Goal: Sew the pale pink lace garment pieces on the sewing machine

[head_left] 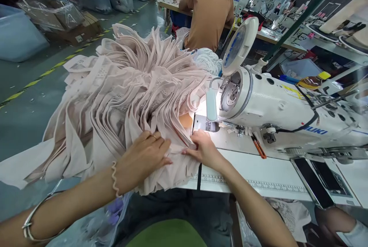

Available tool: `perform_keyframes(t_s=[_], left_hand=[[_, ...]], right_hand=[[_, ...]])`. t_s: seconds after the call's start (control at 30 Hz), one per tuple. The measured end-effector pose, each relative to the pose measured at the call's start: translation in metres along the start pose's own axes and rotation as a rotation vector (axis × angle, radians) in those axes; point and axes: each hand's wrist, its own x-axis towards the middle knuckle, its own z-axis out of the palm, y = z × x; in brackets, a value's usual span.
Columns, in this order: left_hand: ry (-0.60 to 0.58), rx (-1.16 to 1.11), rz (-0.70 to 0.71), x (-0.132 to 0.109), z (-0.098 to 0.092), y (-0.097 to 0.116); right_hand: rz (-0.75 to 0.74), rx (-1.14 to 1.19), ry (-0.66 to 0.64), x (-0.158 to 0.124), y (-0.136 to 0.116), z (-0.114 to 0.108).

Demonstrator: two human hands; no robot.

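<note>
A large heap of pale pink fabric pieces (115, 86) spreads over the left side of the sewing table. On the front part of the heap lies my left hand (149, 149), its fingers curled into the cloth. My right hand (202, 147) pinches the fabric edge between thumb and fingers, just in front of the needle plate (201, 122). A white sewing machine (264, 93) stands to the right, its lamp lighting the needle area. The fingertips of my left hand are partly hidden in the folds.
Orange-handled snips (258, 147) lie under the machine arm. A black phone (313, 181) rests at the table's right. A ruler strip (253, 183) runs along the front edge. Ahead, a person in a brown shirt (209, 13) sits; plastic bins (20, 34) stand left.
</note>
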Motion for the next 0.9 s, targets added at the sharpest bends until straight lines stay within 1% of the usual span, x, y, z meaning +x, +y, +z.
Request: perform_keyframes(t_s=[0.1,0.17,0.2,0.27,0.3,0.33,0.37,0.4,0.43,0.47,0.5,0.53,0.57,0.67,0.7,0.73,0.77,0.8,0.83,0.9], left_hand=[[-0.151,-0.217,0.167,-0.011,-0.011,-0.007],[-0.226,-0.292,0.274,-0.012,-0.021,-0.009],[-0.262,-0.32,0.326,-0.009,-0.025,-0.009],[-0.323,-0.377,0.388,0.007,-0.032,-0.005],[-0.338,-0.408,0.388,0.018,-0.034,-0.002],[-0.335,-0.415,0.337,0.03,-0.034,0.002],[-0.291,-0.403,0.296,0.043,-0.031,0.006],[-0.225,-0.322,0.227,0.054,-0.027,0.01],[-0.186,-0.239,0.155,0.062,-0.021,0.012],[-0.173,-0.184,0.119,0.066,-0.015,0.014],[-0.182,-0.164,0.119,0.067,-0.01,0.013],[-0.215,-0.188,0.153,0.065,-0.006,0.012],[-0.265,-0.252,0.215,0.06,-0.003,0.009],[-0.488,-0.52,0.429,0.044,-0.005,0.003],[-0.545,-0.555,0.452,0.041,-0.006,0.003],[-0.563,-0.541,0.44,0.041,-0.006,0.005],[-0.533,-0.485,0.406,0.042,-0.005,0.008],[-0.461,-0.404,0.366,0.045,-0.002,0.012],[-0.363,-0.321,0.341,0.048,0.003,0.016],[-0.196,-0.203,0.37,0.052,0.016,0.023]], right_hand=[[0.097,0.206,0.033,-0.018,0.007,-0.022],[0.205,0.323,0.036,-0.026,0.012,-0.033],[0.269,0.366,0.031,-0.028,0.014,-0.036],[0.395,0.422,0.027,-0.028,0.017,-0.038],[0.437,0.43,0.034,-0.027,0.018,-0.037],[0.458,0.425,0.044,-0.026,0.019,-0.036],[0.463,0.412,0.055,-0.026,0.02,-0.035],[0.456,0.392,0.062,-0.025,0.02,-0.034],[0.44,0.37,0.065,-0.026,0.02,-0.034],[0.423,0.35,0.067,-0.027,0.02,-0.035],[0.41,0.328,0.068,-0.028,0.019,-0.036],[0.405,0.299,0.07,-0.03,0.019,-0.037],[0.406,0.263,0.079,-0.031,0.019,-0.038],[0.384,0.104,0.125,-0.027,0.02,-0.036],[0.352,0.039,0.139,-0.023,0.021,-0.033],[0.309,-0.026,0.15,-0.019,0.021,-0.03],[0.262,-0.086,0.154,-0.015,0.022,-0.026],[0.215,-0.137,0.155,-0.01,0.024,-0.022],[0.166,-0.177,0.159,-0.007,0.025,-0.019],[0.054,-0.239,0.199,-0.007,0.027,-0.015]])
